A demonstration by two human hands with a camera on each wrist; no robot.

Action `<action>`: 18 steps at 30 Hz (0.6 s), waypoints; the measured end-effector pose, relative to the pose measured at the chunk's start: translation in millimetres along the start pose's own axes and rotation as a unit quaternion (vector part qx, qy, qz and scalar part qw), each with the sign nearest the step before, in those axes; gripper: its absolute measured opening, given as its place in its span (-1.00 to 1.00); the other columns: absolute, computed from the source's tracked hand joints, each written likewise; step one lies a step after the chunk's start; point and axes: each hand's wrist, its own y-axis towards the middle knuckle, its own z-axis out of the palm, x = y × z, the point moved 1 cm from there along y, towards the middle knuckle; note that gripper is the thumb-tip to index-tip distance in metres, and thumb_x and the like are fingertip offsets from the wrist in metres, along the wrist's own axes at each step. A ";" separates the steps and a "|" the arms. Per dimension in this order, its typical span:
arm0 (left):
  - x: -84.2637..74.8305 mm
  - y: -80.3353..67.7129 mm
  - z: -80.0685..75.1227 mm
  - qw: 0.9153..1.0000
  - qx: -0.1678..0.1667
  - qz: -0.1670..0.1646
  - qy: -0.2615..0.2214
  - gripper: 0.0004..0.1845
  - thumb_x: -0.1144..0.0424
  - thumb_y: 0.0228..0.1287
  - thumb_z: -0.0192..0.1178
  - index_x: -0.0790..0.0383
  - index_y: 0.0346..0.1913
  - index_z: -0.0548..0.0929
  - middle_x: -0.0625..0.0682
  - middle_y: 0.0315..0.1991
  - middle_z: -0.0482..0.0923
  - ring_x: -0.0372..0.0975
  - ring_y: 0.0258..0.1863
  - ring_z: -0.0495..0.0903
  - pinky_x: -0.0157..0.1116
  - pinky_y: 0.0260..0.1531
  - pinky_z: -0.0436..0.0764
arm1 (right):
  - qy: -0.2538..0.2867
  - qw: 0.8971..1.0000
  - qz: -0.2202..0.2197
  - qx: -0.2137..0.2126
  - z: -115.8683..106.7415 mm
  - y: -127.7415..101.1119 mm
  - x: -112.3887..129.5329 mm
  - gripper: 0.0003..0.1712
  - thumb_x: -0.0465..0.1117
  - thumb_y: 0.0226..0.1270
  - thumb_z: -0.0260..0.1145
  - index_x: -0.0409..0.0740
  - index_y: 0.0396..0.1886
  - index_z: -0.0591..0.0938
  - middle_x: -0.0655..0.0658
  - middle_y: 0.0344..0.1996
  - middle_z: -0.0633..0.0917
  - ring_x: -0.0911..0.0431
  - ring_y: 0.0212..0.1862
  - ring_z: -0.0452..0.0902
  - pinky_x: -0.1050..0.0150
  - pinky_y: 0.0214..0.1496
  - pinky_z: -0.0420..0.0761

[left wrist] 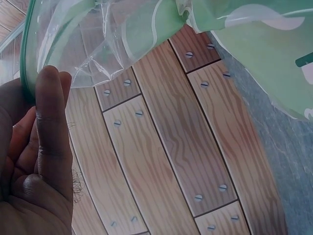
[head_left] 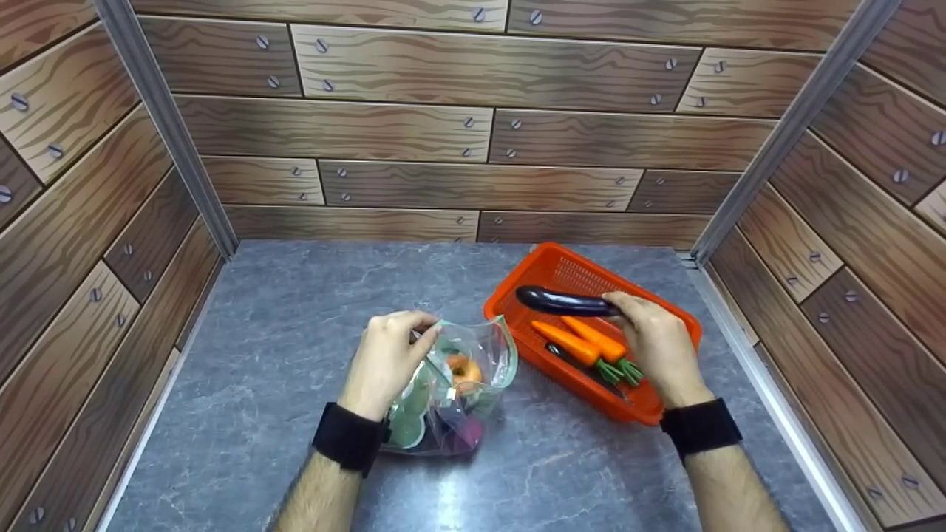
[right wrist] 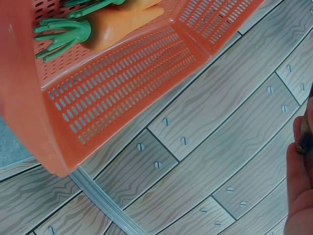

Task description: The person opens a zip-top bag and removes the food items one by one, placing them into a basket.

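Note:
A clear plastic zip bag (head_left: 451,384) with green print lies on the grey table, holding an orange fruit (head_left: 464,369) and other items. My left hand (head_left: 388,355) pinches the bag's rim; in the left wrist view the bag's edge (left wrist: 32,58) runs by my fingers (left wrist: 51,127). My right hand (head_left: 654,340) grips the stem end of a dark purple eggplant (head_left: 562,301) just above the orange basket (head_left: 517,284). Two carrots (head_left: 580,341) with green tops lie in the basket. In the right wrist view a carrot (right wrist: 112,24) and the basket wall (right wrist: 117,93) show.
Wood-patterned walls close in the table on three sides. A metal rail (head_left: 768,399) runs along the table's right edge. Bare grey table surface (head_left: 295,295) stretches to the left and back of the bag.

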 end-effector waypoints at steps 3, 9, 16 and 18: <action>0.0 -0.2 -0.4 1.000 -0.002 0.005 0.003 -0.92 0.31 0.63 0.52 0.22 -0.05 0.97 0.08 -0.18 0.97 -0.11 -0.18 0.94 -0.10 -0.16 0.94 | -0.006 0.999 0.031 0.024 -1.5 1.3 -2.6 -0.60 -0.37 0.57 0.59 -0.15 0.33 0.87 -0.35 0.13 0.95 -0.35 0.12 0.93 -0.31 0.13 0.92; -0.4 0.1 -0.7 1.000 -0.005 0.009 0.005 -0.92 0.30 0.63 0.52 0.22 -0.05 0.97 0.08 -0.19 0.97 -0.10 -0.18 0.94 -0.09 -0.15 0.94 | -0.013 0.995 0.075 0.067 -4.0 3.6 -9.6 -0.59 -0.39 0.63 0.54 -0.15 0.37 0.85 -0.40 0.13 0.94 -0.40 0.08 0.92 -0.38 0.06 0.89; 0.0 0.1 -0.6 1.000 -0.001 0.007 -0.004 -0.91 0.30 0.64 0.51 0.22 -0.05 0.97 0.09 -0.18 0.97 -0.10 -0.18 0.94 -0.10 -0.13 0.94 | -0.015 0.989 0.105 0.101 2.8 1.6 -21.8 -0.65 -0.37 0.64 0.54 -0.17 0.33 0.85 -0.40 0.09 0.94 -0.43 0.03 0.92 -0.42 0.06 0.87; 0.3 -0.4 -0.9 1.000 -0.001 0.005 -0.005 -0.91 0.30 0.63 0.51 0.22 -0.04 0.97 0.09 -0.17 0.97 -0.10 -0.17 0.94 -0.11 -0.12 0.95 | -0.016 0.987 0.111 0.112 5.5 1.9 -24.5 -0.65 -0.36 0.64 0.54 -0.19 0.32 0.85 -0.42 0.07 0.94 -0.45 0.03 0.91 -0.43 0.05 0.87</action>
